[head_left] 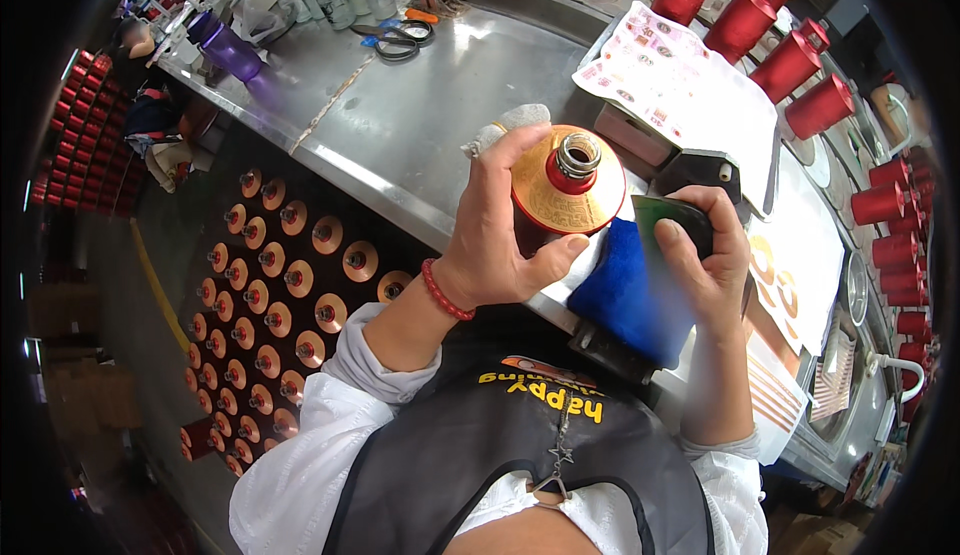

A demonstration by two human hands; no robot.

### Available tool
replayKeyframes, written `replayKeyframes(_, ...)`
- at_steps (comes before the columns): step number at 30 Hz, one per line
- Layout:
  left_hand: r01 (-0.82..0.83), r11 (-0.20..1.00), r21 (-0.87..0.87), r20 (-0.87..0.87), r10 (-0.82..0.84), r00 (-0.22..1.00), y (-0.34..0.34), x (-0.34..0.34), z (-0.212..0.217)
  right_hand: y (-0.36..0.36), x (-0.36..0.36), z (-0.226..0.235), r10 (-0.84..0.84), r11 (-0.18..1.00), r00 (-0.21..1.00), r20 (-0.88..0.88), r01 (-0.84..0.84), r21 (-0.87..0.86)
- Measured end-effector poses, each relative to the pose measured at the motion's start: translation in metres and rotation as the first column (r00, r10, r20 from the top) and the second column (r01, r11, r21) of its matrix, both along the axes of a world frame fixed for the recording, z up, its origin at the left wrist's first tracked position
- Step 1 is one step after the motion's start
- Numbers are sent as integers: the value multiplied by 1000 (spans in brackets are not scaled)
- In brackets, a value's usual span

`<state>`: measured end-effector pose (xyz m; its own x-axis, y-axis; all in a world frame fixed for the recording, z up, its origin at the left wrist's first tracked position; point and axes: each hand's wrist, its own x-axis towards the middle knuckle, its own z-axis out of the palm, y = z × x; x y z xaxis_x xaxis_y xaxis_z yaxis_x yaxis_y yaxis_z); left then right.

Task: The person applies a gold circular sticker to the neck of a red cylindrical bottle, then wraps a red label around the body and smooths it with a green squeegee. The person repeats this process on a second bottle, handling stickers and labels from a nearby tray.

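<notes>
My left hand (495, 230) grips a red bottle (566, 190) with a gold-patterned shoulder and a bare metal neck, seen from above at the front edge of the steel table (420, 115). A white cloth (505, 125) is tucked behind the fingers of that hand. My right hand (705, 260) holds a dark green flat piece (668, 220) just right of the bottle, over a blue cloth (625, 295) on the table edge.
Many matching red bottles (270, 285) stand in rows on the floor to the left. Red cylinders (790, 60) line the table's far right side. Label sheets (680, 85), scissors (398, 43), a purple bottle (228, 50) and clear jars (350, 0) lie on the table.
</notes>
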<state>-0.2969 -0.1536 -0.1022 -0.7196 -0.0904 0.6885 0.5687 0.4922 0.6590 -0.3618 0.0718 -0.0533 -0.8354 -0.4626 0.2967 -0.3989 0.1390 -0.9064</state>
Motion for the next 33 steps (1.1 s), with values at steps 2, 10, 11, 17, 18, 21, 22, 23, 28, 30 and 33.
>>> replayKeyframes(2, -19, 1000, 14, 4, 19, 1000, 3, 1, -2, 0, 1, -1, 10, 999, 997, 76, -13, 39)
replayKeyframes(10, -31, 987, 159, -61, 41, 997, 7, -2, -16, -5, -8, -6, 13, 987, 879, -477, 66, 149)
replayKeyframes(11, -15, 993, 115, -100, 26, 995, 9, -2, -17, -7, -8, -9, 19, 992, 892, -451, 40, 123)
replayKeyframes(17, -39, 999, -21, -16, 38, 999, 12, 4, -13, -2, 2, -11, 19, 983, 974, -225, 23, 183)
replayKeyframes(18, -44, 999, -14, -8, 44, 999, 12, 4, -11, -1, 2, -11, 29, 982, 978, -207, 11, 188)
replayKeyframes(21, -37, 992, 124, -4, 38, 999, 16, 1, -7, -3, -2, -13, 71, 991, 948, -310, -30, 134)
replayKeyframes(22, -24, 984, 177, -10, 26, 1000, 18, 0, -6, -4, -3, -15, 86, 990, 934, -347, -42, 133)
replayKeyframes(23, -31, 979, 200, -25, 37, 999, 19, -1, -5, -5, -4, -17, 91, 992, 916, -390, -49, 116)
replayKeyframes(28, 25, 945, 326, -88, 4, 996, 21, -3, -6, -10, -3, -24, 110, 990, 859, -501, -51, 130)
replayKeyframes(30, 46, 939, 340, -124, -4, 992, 21, -3, -9, -12, -3, -25, 96, 990, 844, -528, -26, 139)
replayKeyframes(33, 13, 974, 224, -219, 37, 975, 20, -3, -13, -16, -3, -27, 125, 983, 801, -585, -21, 182)
